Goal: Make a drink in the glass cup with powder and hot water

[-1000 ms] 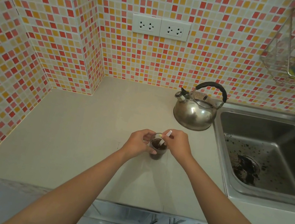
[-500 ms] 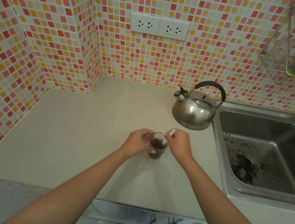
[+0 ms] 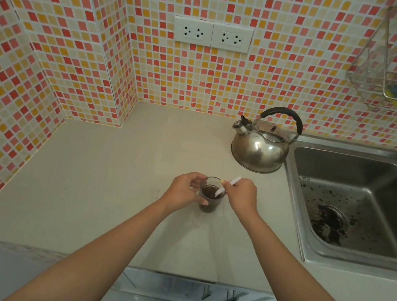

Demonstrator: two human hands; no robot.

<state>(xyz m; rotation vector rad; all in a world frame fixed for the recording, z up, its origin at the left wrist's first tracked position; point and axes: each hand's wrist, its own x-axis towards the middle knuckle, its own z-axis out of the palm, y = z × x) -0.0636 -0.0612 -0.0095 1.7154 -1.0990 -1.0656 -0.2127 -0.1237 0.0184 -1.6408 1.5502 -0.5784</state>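
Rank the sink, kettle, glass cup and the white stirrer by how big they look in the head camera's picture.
Largest to smallest, as they look:
1. sink, though the picture's edge cuts it off
2. kettle
3. glass cup, partly wrapped by the left hand
4. white stirrer, pinched by the right hand

No readable text, label or number on anything here.

Wall tiles (image 3: 230,81): small mosaic squares in red, pink, orange, yellow, cream. Sockets (image 3: 212,34) white. Surface (image 3: 113,177) plain beige. Kettle (image 3: 258,150) shiny steel, black handle. Glass cup (image 3: 211,198) clear, dark brown liquid; white stirrer (image 3: 228,185). Sink (image 3: 357,205) grey steel, dark brown specks.
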